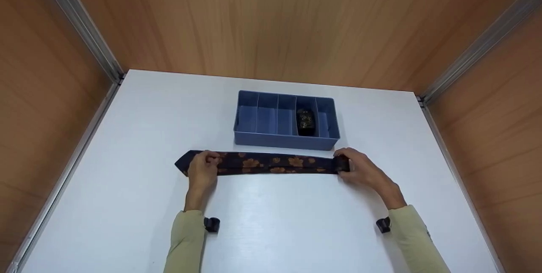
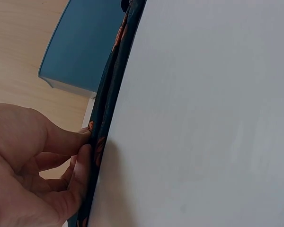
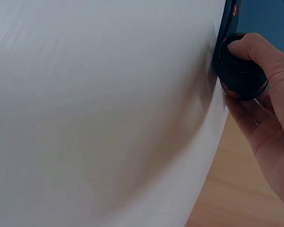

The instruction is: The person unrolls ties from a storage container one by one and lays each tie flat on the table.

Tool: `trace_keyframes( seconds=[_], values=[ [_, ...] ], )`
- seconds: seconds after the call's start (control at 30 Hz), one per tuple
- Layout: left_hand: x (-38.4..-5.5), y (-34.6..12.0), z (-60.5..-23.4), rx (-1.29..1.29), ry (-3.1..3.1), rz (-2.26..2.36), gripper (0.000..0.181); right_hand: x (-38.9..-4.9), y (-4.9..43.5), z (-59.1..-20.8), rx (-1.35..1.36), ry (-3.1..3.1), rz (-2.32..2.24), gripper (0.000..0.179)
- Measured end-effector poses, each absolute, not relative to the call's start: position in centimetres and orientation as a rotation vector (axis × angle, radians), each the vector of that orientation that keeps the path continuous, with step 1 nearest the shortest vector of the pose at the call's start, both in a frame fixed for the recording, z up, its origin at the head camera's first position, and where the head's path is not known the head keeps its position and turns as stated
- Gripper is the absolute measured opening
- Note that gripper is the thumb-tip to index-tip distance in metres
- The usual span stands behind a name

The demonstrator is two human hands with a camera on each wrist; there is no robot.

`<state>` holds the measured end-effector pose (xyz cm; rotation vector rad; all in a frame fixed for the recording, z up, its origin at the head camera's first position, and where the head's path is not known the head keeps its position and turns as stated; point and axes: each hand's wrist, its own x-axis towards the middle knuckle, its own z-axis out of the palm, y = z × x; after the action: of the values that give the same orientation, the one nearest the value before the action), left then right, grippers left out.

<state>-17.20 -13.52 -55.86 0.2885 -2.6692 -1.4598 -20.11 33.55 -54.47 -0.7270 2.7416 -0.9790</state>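
1. Where the right hand (image 1: 362, 169) grips the rolled end (image 1: 342, 164) of a dark-blue, orange-flowered fabric necktie (image 1: 262, 163), its flat length runs leftward along the white tabletop (image 1: 296, 218).
2. The left hand (image 1: 204, 171) pinches it near the pointed tip (image 1: 181, 163) (which pokes out beyond).
3. Just past the necktie, roughly parallel, sits a blue rectangular compartmented tray (image 1: 288, 140), nearer the right hand.

No readable text or labels.

the white table (image 1: 296, 222) bears a blue box (image 1: 288, 141) and a necktie (image 1: 271, 164).
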Motion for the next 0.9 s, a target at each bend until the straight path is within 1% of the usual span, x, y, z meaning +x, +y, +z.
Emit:
trace_keyframes(
  seconds=[0.33,0.9],
  values=[
    [-17.2,-13.4,-56.0,0.293,-2.658,-1.448,0.015,-20.1,34.5,-54.5,-0.771,2.753,-0.96,0.05],
    [-17.1,-13.3,-55.9,0.308,-2.655,-1.474,0.014,-20.1,35.6,-54.6,-0.704,2.753,-0.941,0.05]
  ],
)
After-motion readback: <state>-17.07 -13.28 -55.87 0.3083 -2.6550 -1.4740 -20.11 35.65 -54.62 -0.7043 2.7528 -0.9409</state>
